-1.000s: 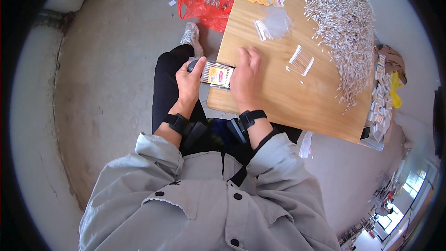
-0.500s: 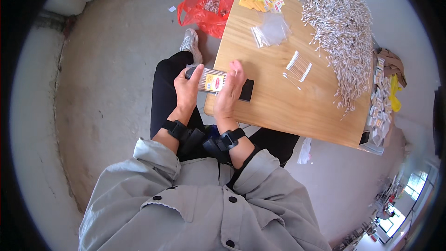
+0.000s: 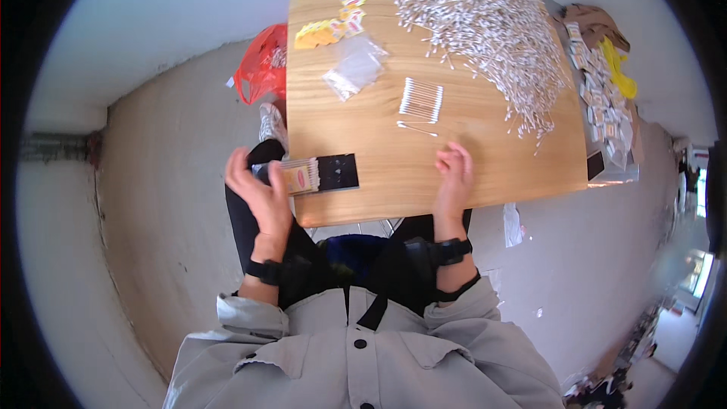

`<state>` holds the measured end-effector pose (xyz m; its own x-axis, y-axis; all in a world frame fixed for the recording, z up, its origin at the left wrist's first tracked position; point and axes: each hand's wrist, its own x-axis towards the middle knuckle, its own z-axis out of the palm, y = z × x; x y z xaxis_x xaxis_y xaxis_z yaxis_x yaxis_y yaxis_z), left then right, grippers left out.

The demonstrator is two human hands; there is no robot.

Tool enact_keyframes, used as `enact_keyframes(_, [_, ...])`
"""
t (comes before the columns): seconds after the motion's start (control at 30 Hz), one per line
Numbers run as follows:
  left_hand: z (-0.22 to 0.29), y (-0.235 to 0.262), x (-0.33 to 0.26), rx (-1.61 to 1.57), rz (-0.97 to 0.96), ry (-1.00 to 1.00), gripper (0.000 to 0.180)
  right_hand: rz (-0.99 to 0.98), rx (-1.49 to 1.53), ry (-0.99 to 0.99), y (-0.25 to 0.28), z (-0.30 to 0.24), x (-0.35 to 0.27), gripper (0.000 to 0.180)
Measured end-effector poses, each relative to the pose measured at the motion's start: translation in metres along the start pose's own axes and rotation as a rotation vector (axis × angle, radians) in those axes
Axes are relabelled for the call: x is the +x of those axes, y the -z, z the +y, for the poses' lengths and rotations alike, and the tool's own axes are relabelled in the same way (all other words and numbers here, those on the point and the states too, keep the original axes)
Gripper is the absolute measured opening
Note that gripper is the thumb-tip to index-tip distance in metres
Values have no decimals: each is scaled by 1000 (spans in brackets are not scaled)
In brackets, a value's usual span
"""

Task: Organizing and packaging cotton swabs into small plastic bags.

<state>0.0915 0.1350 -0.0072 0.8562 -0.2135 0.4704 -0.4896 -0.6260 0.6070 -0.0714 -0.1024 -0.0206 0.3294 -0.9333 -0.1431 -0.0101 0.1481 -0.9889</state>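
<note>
My left hand (image 3: 261,193) is at the table's left front edge, fingers and thumb spread, the thumb beside a clear pack of cotton swabs (image 3: 303,176) with a yellow and red label. The pack lies over a flat black slab (image 3: 339,171), whose left end is partly hidden by my hand. My right hand (image 3: 454,182) is over the front of the table, fingers loosely bent and apart, with nothing visible in them. Beyond it lie a neat row of cotton swabs (image 3: 421,100) and a couple of loose swabs (image 3: 417,129).
A large heap of cotton swabs (image 3: 485,23) covers the back right of the wooden table (image 3: 394,182). Clear bags (image 3: 356,64) and yellow cards (image 3: 322,32) lie at the left. A red plastic bag (image 3: 257,64) stands on the floor; filled packs (image 3: 606,98) are piled beyond the right edge.
The swab pack, held between both hands before, is now low over the black slab. My right hand has let go and moved right; my left hand has opened. The view has shifted right.
</note>
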Motion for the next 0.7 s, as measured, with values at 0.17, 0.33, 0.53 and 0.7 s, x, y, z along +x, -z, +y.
enact_keyframes(0.17, [111, -52, 0, -85, -608, -413, 90, 135, 106, -140, 37, -3, 12, 25])
enact_keyframes(0.33, [137, -131, -2, 58, -668, -589, 97, 17, 149, -99, 39, 0, 11, 26])
enact_keyframes(0.53, [132, -149, -14, 141, -671, -591, 98, -32, 242, -111, 46, 1, 11, 28])
enact_keyframes(0.7, [137, -144, -14, 135, -645, -599, 100, -35, 247, -121, 44, -3, 12, 29])
